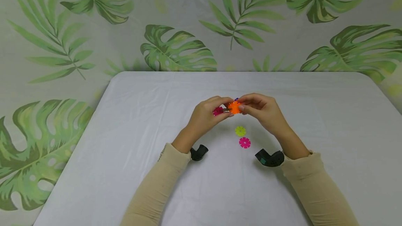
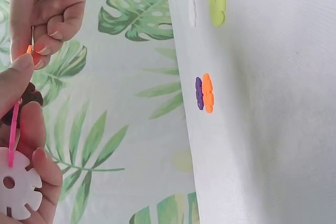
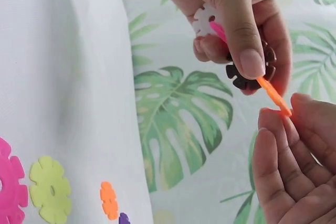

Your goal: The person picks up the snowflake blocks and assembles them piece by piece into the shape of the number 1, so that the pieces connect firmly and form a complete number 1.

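In the head view, my left hand (image 1: 207, 112) and right hand (image 1: 262, 110) meet above the table. The left one grips a linked piece of notched plastic discs: a white disc (image 3: 203, 20), a pink disc (image 2: 14, 135) and a dark disc (image 3: 245, 77). At its thumb tip is an orange disc (image 1: 234, 107), seen edge-on in both wrist views. Fingertips and thumb of the right hand pinch the opposite edge of that orange disc. Whether the orange disc is slotted into the dark one is hidden by the left thumb.
Loose discs lie on the white table (image 1: 125, 131): yellow-green (image 1: 240, 131) and pink (image 1: 245, 143) nearer me, purple (image 2: 199, 93) and another orange (image 2: 208, 93) farther off. Another white disc (image 2: 192, 11) shows too. Black wrist devices (image 1: 270, 158) hang below both wrists.
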Motion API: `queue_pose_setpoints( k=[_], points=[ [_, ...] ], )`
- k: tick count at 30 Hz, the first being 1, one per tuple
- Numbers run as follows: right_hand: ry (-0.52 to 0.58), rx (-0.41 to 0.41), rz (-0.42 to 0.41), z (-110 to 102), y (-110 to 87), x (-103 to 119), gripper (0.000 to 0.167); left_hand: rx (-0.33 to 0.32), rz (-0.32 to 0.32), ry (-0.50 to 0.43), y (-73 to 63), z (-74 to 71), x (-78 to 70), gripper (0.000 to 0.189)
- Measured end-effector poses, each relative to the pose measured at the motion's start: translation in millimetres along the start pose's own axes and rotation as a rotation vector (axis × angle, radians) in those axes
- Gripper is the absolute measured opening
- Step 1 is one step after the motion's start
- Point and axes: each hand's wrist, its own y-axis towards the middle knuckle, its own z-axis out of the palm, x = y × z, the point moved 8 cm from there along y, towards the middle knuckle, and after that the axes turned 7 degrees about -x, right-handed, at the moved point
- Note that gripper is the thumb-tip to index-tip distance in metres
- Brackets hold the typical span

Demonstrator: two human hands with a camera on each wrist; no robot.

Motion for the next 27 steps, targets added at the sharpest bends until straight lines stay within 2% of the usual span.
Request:
queue_pose_setpoints(
  k=[7, 13, 16, 22, 27],
  points=[
    [-0.014, -0.018, -0.037, -8, 0.6, 11, 0.023, -0.023, -0.011, -0.008, 0.2, -3.9, 2.3, 0.033],
    [-0.147, -0.083, -0.052, -18, -3.1, 26, 0.028, -0.031, -0.02, -0.005, 0.6, -6.9, 3.3, 0.036],
    [-0.211, -0.1, -0.059, -25, -4.8, 24, 0.031, -0.041, -0.018, -0.004, 0.2, -7.8, 4.3, 0.037],
    [-0.289, -0.101, -0.05, -47, -7.9, -13, 0.039, -0.054, -0.013, -0.012, 0.0, -8.9, 5.4, 0.036],
    [-0.319, -0.103, 0.022, -61, -12.5, -44, 0.041, -0.049, -0.007, -0.007, 1.1, -9.1, 4.1, 0.034]
  ],
)
